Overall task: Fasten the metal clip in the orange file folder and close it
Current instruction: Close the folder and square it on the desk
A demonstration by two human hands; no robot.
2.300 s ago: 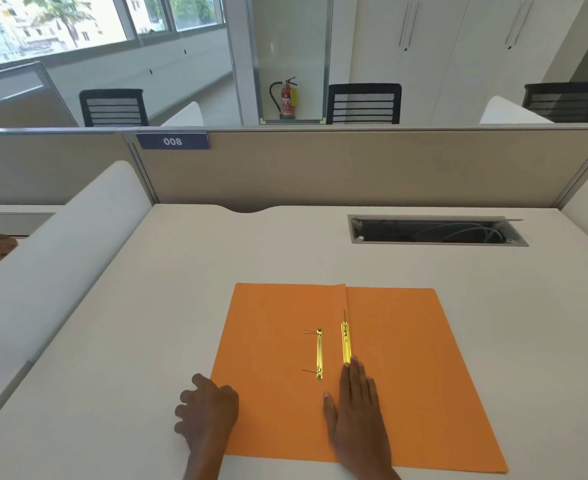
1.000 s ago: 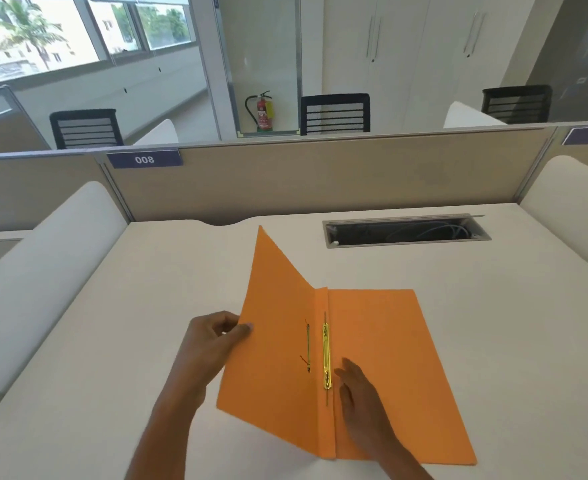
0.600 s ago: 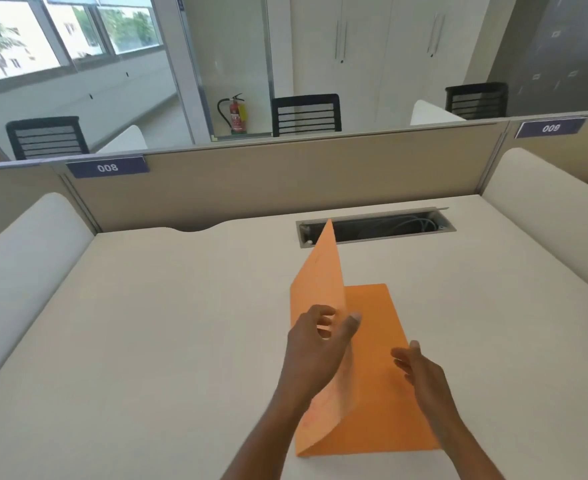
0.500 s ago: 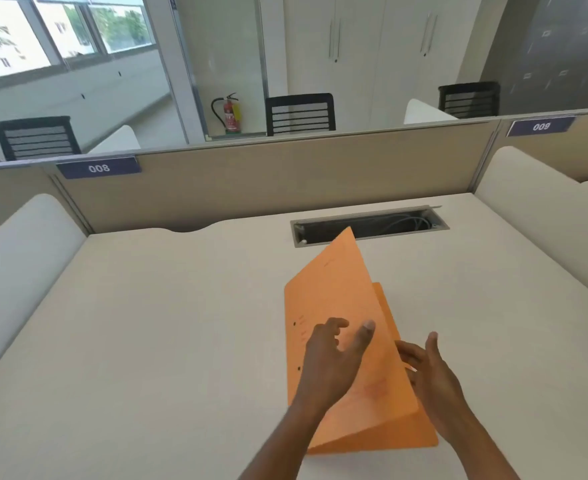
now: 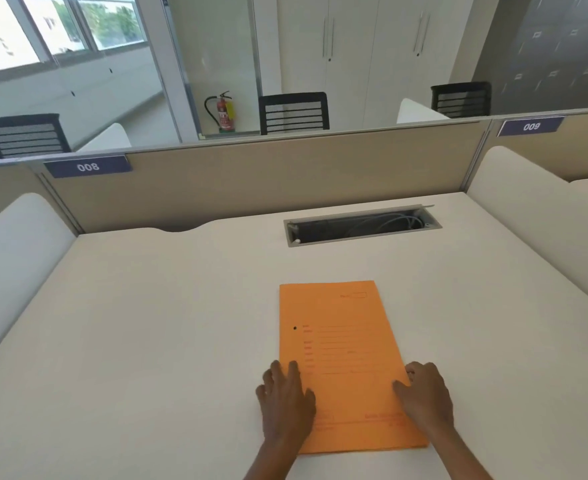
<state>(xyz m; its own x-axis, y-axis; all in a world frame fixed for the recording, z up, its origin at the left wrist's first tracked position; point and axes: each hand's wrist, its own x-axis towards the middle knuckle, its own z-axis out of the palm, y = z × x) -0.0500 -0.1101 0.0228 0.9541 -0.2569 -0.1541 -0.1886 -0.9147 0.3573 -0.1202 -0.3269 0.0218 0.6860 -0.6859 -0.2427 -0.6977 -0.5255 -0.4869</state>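
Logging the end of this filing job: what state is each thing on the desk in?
orange file folder: closed, flat on the desk.
left hand: open, resting on the folder's left edge.
right hand: open, resting on its right edge.
cable tray: open, cables visible.

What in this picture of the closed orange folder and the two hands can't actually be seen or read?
All in the head view:
- Metal clip: hidden inside the closed orange folder; whether it is fastened cannot be told.
- Printed lines on the cover: too faint and blurred to read.
- Folder's near corners: partly covered by the left hand and right hand.
- Forearms: cut off by the bottom edge.
- Cable tray in the desk: its inside is dark, only some cable shows.
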